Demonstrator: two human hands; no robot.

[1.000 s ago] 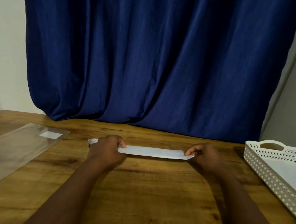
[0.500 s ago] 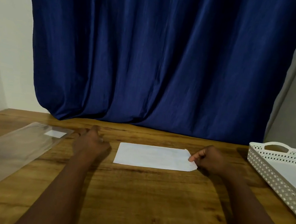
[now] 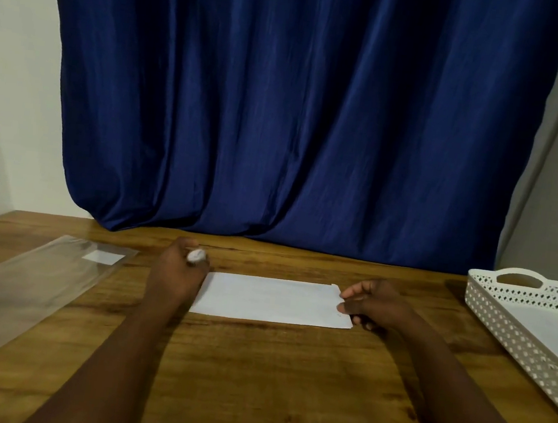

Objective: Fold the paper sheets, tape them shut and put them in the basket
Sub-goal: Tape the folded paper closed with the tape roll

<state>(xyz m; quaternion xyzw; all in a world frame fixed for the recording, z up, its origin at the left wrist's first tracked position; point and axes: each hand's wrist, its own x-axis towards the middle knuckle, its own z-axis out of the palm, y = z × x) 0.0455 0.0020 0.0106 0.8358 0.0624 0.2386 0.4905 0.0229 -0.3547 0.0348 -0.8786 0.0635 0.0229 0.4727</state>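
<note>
A folded white paper sheet (image 3: 271, 300) lies flat on the wooden table (image 3: 253, 381) between my hands. My left hand (image 3: 176, 276) rests at the sheet's left edge, closed around a small whitish roll that looks like a tape roll (image 3: 196, 255). My right hand (image 3: 374, 305) sits at the sheet's right edge, fingers curled and apart, fingertips touching the paper. The white perforated basket (image 3: 513, 325) stands at the right side of the table and holds something flat and white inside.
A clear plastic sleeve (image 3: 21, 287) with a small white label lies on the table's left side. A dark blue curtain (image 3: 298, 110) hangs behind the table's far edge. Bare wood lies in front of the sheet.
The folded sheet, first held up edge-on by both hands, now lies flat. My left hand let go, reached left, and came back to the sheet's left edge holding the small roll.
</note>
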